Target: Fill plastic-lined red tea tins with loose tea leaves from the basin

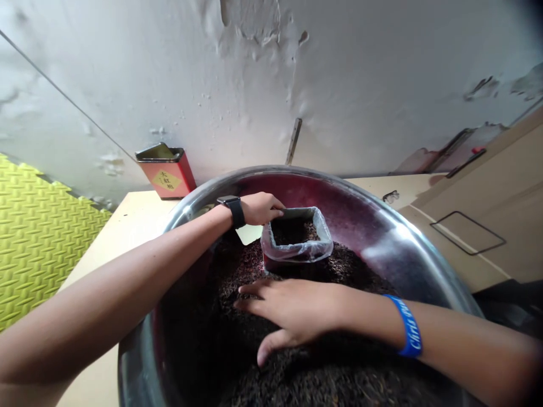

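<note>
A tea tin (pixel 280 261) lined with a clear plastic bag (pixel 324 249) stands in a large metal basin (pixel 428 254), on dark loose tea leaves (pixel 297 379). Loose leaves also show inside the tin. My left hand (pixel 261 208), with a black watch on the wrist, grips the tin's far left rim, thumb on top. Just below that hand a pale flat piece (pixel 250 234) shows; what it belongs to is unclear. In front of the tin my right hand (pixel 292 305) hovers over or touches the leaves, fingers spread and holding nothing. A blue wristband (pixel 408 327) circles its wrist.
The basin rests on a light wooden table (pixel 97 249). At its back left a red tea tin (pixel 167 175) stands open. A peeling wall (pixel 254 85) rises behind. Glasses (pixel 391 196) and a cardboard box (pixel 500 198) are on the right; yellow foam matting (pixel 38 243) lies left.
</note>
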`<state>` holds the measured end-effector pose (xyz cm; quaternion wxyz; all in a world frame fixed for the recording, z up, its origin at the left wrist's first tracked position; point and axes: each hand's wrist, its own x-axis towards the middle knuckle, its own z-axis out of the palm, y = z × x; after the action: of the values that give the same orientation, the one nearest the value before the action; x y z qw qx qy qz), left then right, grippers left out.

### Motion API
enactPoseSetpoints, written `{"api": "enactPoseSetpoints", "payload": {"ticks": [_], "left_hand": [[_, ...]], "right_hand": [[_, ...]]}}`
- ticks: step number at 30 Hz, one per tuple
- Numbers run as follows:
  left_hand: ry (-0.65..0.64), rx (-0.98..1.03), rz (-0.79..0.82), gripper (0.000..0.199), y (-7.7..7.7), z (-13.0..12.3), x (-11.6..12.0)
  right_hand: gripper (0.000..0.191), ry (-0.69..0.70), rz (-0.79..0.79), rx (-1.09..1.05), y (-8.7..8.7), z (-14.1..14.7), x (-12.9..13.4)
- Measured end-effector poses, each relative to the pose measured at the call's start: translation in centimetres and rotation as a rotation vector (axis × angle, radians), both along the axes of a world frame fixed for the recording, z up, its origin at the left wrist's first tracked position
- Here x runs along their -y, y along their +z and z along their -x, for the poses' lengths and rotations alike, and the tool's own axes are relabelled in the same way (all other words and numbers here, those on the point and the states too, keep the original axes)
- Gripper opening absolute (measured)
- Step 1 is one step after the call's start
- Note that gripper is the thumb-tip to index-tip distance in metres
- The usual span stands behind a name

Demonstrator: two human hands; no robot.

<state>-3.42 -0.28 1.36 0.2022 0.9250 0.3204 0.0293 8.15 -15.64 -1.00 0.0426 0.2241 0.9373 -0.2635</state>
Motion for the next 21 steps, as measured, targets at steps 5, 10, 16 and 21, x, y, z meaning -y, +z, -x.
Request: {"api": "enactPoseSetpoints", "payload": {"ticks": [5, 10, 16, 21], "left_hand": [[-0.026, 0.011, -0.004, 0.032, -0.1, 0.1, -0.1], [-0.013, 0.014, -0.002, 0.033, -0.2, 0.2, -0.2], [-0.019, 0.012, 0.008, 0.034, -0.4, 0.2, -0.5], [-0.026, 0.03, -0.011, 0.033, -0.6, 0.2, -0.7]], "right_hand": [[0.099, 0.023, 0.262, -0.041, -2.7, 0.9, 0.6], [0.092, 0.138, 0.346, -0.083, -4.3, 1.8, 1.7], [0.079, 0.198, 0.284, -0.117, -5.1, 2.6, 1.6], [0.073, 0.364, 0.262, 0.012, -4.1, 3.1, 1.0]]}}
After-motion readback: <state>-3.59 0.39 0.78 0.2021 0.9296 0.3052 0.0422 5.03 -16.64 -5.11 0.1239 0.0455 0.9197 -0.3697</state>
